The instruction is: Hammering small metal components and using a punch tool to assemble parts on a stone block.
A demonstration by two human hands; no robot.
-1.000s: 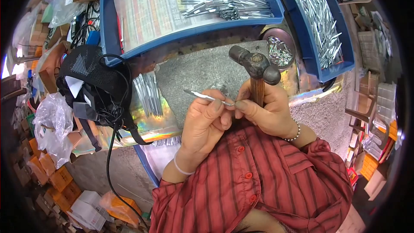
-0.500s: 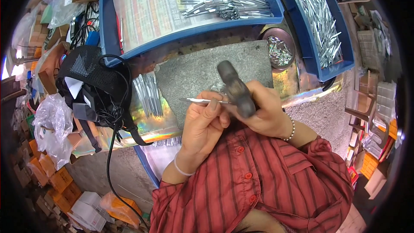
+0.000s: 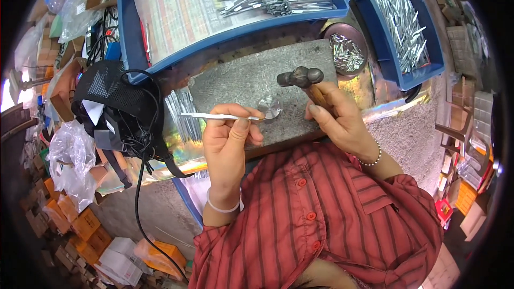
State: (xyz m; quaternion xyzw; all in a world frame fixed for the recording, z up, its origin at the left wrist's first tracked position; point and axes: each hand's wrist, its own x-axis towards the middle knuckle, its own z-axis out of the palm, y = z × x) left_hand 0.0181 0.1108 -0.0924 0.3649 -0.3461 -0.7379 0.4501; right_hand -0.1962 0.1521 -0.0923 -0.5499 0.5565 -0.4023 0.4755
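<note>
A cluttered workshop bench fills the frame, with a grey metal block at its centre and blue trays behind it. The tray in the upper middle holds a printed sheet and a heap of thin metal pieces; another in the upper right holds more of them. A black mesh pouch with a cable sits at centre left.

The left hand has its grip closed around a slim metal strip, pinched between thumb and fingers, the strip lying level with its right tip resting on the block beside a small shiny disc. The right hand is wrapped tight round the handle of a hammer, whose dark head hangs just above and right of the strip's tip.

To strike well, I would judge the strip should lie flat on the block, fingers kept back from the tip, and the hammer face brought down squarely with a short blow.
</note>
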